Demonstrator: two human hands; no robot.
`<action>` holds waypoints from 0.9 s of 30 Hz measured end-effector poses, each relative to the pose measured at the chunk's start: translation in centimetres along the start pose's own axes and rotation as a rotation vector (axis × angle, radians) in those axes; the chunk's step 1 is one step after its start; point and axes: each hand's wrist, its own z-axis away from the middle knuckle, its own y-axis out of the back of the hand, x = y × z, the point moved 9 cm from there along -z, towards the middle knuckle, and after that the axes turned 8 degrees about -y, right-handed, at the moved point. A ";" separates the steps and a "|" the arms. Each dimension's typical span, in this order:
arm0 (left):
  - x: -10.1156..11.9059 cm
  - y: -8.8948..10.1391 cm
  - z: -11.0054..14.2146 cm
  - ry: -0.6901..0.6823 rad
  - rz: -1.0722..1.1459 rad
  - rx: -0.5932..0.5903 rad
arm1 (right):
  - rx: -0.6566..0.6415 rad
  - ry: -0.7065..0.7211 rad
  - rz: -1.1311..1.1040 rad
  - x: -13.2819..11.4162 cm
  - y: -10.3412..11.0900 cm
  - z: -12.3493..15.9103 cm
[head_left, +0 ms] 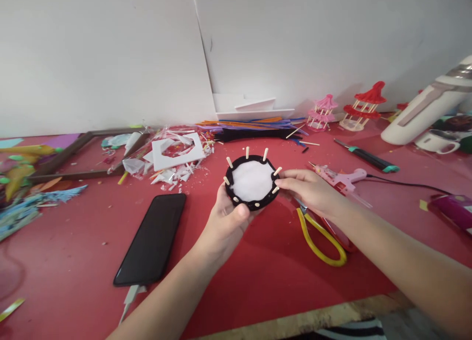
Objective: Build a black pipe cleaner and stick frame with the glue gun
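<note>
A round white base with a black fuzzy rim [252, 180] is held up over the red table, with several short pale sticks standing around its edge. My left hand [228, 224] grips it from below and the near left, thumb on the rim. At the right side of the rim, my right hand [309, 188] has its thumb and index finger closed at one pale stick [277, 171]. Below my right hand lie yellow-handled pliers [322, 239], their jaws partly hidden. A pink glue gun [341, 179] rests just behind that hand.
A black phone [151, 239] with a cable lies at left. Behind it are white foam scraps [179, 153] and a brown frame [79, 173]. Pipe cleaners [254, 126], small pink [322, 113] and red [363, 106] pavilions, a cutter knife [368, 155] and a white flask [424, 106] stand or lie along the back.
</note>
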 end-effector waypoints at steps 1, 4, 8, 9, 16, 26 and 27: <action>0.0 0.0 0.0 0.016 0.018 0.011 | 0.004 -0.001 0.001 0.2 0.2 -0.2; -0.3 0.1 -0.3 0.126 0.104 0.044 | 0.000 0.008 0.022 0.0 0.7 -0.5; -1.0 0.6 -0.6 0.263 0.167 0.138 | -0.096 0.003 0.111 -1.4 -0.1 -0.3; -1.1 0.8 -0.5 0.281 0.175 0.169 | -0.146 0.004 0.156 -1.8 -0.7 -0.2; -1.5 0.5 0.5 0.414 0.292 0.127 | -0.289 0.051 0.215 -3.9 -3.1 0.2; -1.4 -1.9 1.2 0.507 0.451 -0.260 | -0.252 0.077 0.134 -4.1 -2.5 0.1; -1.3 -2.2 1.3 0.514 0.469 -0.299 | -0.248 0.081 0.120 -4.1 -2.5 0.1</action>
